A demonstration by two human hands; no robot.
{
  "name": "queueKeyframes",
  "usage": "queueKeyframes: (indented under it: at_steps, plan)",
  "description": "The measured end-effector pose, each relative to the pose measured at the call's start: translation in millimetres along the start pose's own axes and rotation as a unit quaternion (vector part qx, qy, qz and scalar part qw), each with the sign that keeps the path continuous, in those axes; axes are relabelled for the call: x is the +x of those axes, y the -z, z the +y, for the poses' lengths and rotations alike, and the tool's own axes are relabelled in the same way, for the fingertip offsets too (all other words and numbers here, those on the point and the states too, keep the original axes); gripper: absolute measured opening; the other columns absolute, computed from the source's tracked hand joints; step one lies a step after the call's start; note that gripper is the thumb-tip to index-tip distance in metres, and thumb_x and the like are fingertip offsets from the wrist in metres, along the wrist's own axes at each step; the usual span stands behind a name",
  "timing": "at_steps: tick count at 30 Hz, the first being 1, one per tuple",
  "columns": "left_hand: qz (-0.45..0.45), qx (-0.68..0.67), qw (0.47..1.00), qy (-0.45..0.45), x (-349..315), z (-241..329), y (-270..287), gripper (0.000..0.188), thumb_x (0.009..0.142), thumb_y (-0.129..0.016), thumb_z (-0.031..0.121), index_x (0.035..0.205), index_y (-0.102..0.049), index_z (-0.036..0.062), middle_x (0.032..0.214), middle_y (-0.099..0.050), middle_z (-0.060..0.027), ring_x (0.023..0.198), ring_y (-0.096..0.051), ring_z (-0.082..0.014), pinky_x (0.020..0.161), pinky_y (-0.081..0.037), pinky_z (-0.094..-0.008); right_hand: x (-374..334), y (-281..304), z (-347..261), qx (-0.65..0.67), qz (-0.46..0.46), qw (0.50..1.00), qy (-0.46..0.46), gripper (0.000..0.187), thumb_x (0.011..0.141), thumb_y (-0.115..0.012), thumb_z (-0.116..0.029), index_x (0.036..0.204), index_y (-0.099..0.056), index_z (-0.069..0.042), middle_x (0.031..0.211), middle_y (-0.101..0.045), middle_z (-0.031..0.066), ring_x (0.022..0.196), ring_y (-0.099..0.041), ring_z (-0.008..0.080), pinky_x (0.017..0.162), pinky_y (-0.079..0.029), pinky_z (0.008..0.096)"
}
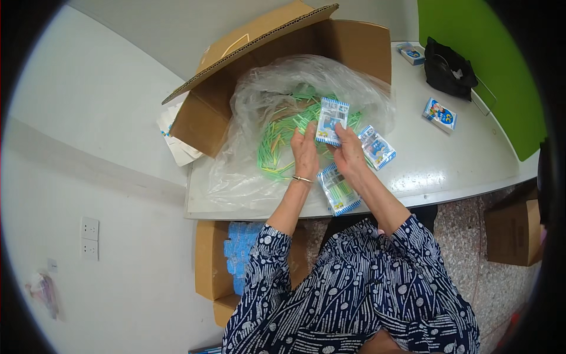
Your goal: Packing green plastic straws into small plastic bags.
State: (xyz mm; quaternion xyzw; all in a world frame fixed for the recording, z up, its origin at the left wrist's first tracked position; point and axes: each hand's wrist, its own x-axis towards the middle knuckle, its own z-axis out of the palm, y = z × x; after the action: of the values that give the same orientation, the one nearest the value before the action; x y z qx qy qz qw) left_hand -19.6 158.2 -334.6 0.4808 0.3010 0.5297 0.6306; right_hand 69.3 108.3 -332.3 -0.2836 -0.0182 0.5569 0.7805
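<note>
Our right hand (349, 152) clamped on blue-and-white rectangular plastic packet (333, 121), twelve o'clock from us
Left hand (305, 154) grip we can't tell; second packet (338, 190), its six o'clock, looks filled; many loose thin green plastic sticks (271, 146), nine o'clock, likely still to go

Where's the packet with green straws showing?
Head view, right of centre: the packet lies by the front edge of the table, between the person's two forearms.

Remotely, I view a white wall (130, 194) with sockets (90, 239) — a green partition (483, 59) edges the white table (457, 168). Below lies speckled floor (463, 236).
</note>
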Motion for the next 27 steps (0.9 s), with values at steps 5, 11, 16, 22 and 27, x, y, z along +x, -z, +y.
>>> queueKeyframes:
  at_steps: [5,11,16,22,27]
  plan:
    - [-0.020,0.113,0.993,-0.018,17.6,4.2,34.7,0.014,0.093,-0.054,0.014,0.095,-0.059,0.0009,0.088,-0.063,-0.0042,0.080,-0.057,-0.0105,0.070,-0.044,-0.0224,-3.8,11.7,-20.1,-0.130,-0.066,0.988,0.048,0.021,0.088,-0.062,-0.021,0.101,-0.062,-0.005,0.093,-0.064,0.0017,0.086,-0.056,0.0093,0.080,-0.043,0.0258]
    - [-0.022,0.166,0.986,-0.013,20.1,6.0,36.7,0.015,0.092,-0.055,0.014,0.092,-0.058,-0.0009,0.085,-0.065,-0.0078,0.075,-0.061,-0.0132,0.068,-0.048,-0.0261,-10.2,20.4,-47.3,-0.260,-0.089,0.956,0.102,0.019,0.085,-0.065,-0.021,0.094,-0.066,-0.005,0.083,-0.064,-0.0026,0.076,-0.052,0.0046,0.073,-0.039,0.0221]
    - [-0.037,0.159,0.987,0.003,20.9,7.9,31.4,0.016,0.092,-0.053,0.014,0.089,-0.056,-0.0015,0.083,-0.064,-0.0085,0.073,-0.061,-0.0129,0.065,-0.049,-0.0252,-8.5,36.7,-52.5,-0.348,-0.117,0.926,0.089,0.018,0.084,-0.066,-0.020,0.087,-0.066,-0.002,0.076,-0.062,-0.0014,0.068,-0.051,0.0038,0.065,-0.039,0.0203]
    - [-0.077,0.259,0.963,0.003,16.5,20.1,24.1,0.017,0.093,-0.052,0.016,0.091,-0.054,-0.0008,0.081,-0.062,-0.0063,0.070,-0.059,-0.0098,0.062,-0.049,-0.0242,-13.9,43.7,-51.9,-0.349,-0.161,0.920,0.073,0.018,0.084,-0.065,-0.018,0.084,-0.066,-0.001,0.073,-0.061,-0.0016,0.065,-0.049,0.0032,0.060,-0.038,0.0200]
    - [-0.072,0.307,0.947,-0.066,7.7,28.2,14.7,0.023,0.096,-0.044,0.018,0.087,-0.049,-0.0025,0.077,-0.064,-0.0109,0.065,-0.060,-0.0140,0.063,-0.048,-0.0268,-16.8,52.4,-57.2,-0.390,-0.161,0.905,0.047,0.018,0.083,-0.066,-0.017,0.084,-0.066,0.000,0.074,-0.062,-0.0011,0.066,-0.051,0.0041,0.062,-0.039,0.0203]
